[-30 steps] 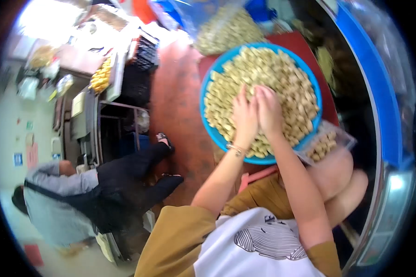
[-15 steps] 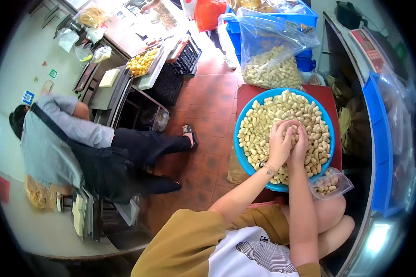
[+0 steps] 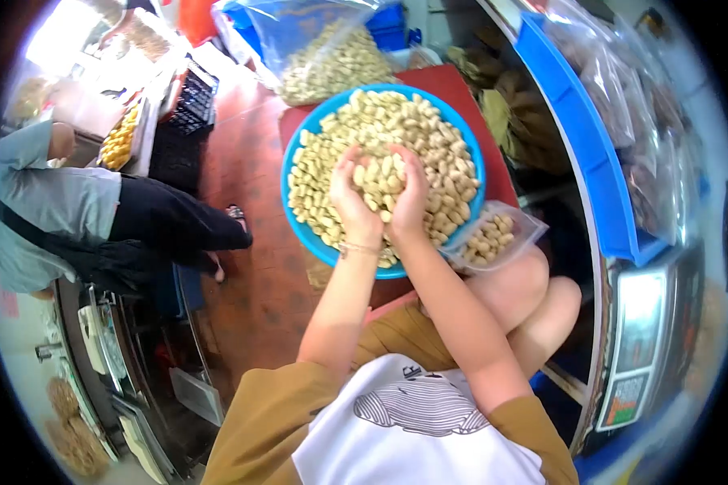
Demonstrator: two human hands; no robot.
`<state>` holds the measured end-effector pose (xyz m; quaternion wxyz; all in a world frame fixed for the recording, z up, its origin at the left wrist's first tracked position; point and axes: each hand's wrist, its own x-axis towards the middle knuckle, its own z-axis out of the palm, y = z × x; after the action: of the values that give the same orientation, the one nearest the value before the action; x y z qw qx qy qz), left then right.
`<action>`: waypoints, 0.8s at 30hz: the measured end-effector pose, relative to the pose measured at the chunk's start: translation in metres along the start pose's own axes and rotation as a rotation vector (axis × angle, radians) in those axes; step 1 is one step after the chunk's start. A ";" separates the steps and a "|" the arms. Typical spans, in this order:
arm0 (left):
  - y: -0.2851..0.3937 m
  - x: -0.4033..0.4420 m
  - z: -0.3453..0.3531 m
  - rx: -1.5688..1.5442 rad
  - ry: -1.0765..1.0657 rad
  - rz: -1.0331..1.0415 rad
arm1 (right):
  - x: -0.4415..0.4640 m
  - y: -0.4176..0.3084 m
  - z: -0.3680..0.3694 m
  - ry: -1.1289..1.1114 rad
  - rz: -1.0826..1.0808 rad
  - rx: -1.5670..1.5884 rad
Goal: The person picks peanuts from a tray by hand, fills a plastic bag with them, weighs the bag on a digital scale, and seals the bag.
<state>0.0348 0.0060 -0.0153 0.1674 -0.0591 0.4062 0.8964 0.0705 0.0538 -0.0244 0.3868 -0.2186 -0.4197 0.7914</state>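
My left hand (image 3: 354,199) and my right hand (image 3: 410,194) are cupped side by side, their wrists close together. Between the palms lies a heap of unshelled peanuts (image 3: 380,179). Both hands are over the middle of a round blue basin (image 3: 289,204) filled with loose peanuts (image 3: 453,166). A bracelet circles my left wrist. Right of my right forearm, a small clear plastic bag (image 3: 516,234) with some peanuts in it rests against the basin's lower right rim, near my knee.
A large clear bag of peanuts (image 3: 332,69) stands behind the basin on a red board (image 3: 461,85). To the right are a long blue tray (image 3: 578,133) and a scale (image 3: 635,331). At left, another person (image 3: 65,202) stands by a tray of yellow pieces (image 3: 121,139).
My hands were pressed together over the peanuts; now they are parted into a cup with peanuts showing between them. The view has turned to the right, and the small bag shows more fully.
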 end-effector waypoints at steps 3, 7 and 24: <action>0.002 -0.008 0.012 -0.085 -0.030 -0.058 | -0.002 -0.016 0.009 0.077 0.105 0.237; 0.008 -0.015 0.016 -0.155 -0.107 -0.135 | 0.003 -0.008 -0.001 0.001 0.161 0.350; 0.000 -0.007 -0.003 -0.471 0.042 -0.051 | -0.002 -0.005 0.003 0.115 0.357 0.679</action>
<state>0.0412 0.0017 -0.0157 0.1630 -0.1254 0.1878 0.9604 0.0720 0.0524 -0.0182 0.3163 -0.1917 -0.0668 0.9267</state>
